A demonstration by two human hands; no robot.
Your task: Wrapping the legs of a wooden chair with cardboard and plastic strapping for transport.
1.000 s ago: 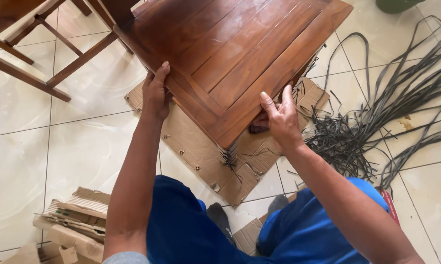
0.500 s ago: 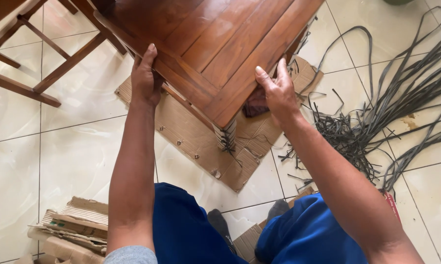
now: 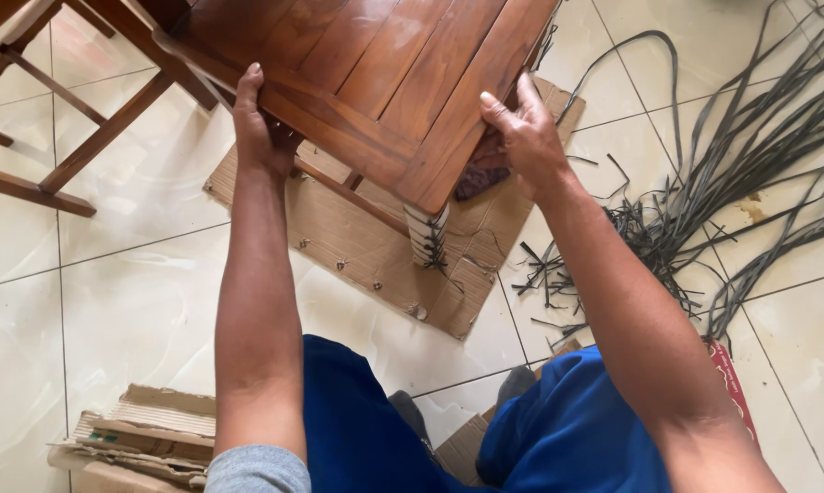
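A brown wooden table (image 3: 375,64) with a slatted top stands over a flat sheet of cardboard (image 3: 357,246) on the tiled floor. My left hand (image 3: 261,128) grips the table's left edge. My right hand (image 3: 526,137) grips its right edge near the corner. Below that corner a table leg (image 3: 427,236) shows, wrapped with pale and dark woven strips. My knees in blue trousers (image 3: 558,429) are at the bottom of the view.
A tangle of dark grey rattan strips (image 3: 731,173) lies on the floor to the right. Another wooden frame (image 3: 56,119) stands at the upper left. Torn cardboard pieces (image 3: 142,438) lie at the lower left.
The table has been lifted and shifted away from me with both hands on its edges; the wrapped leg at the near corner is now uncovered above the cardboard.
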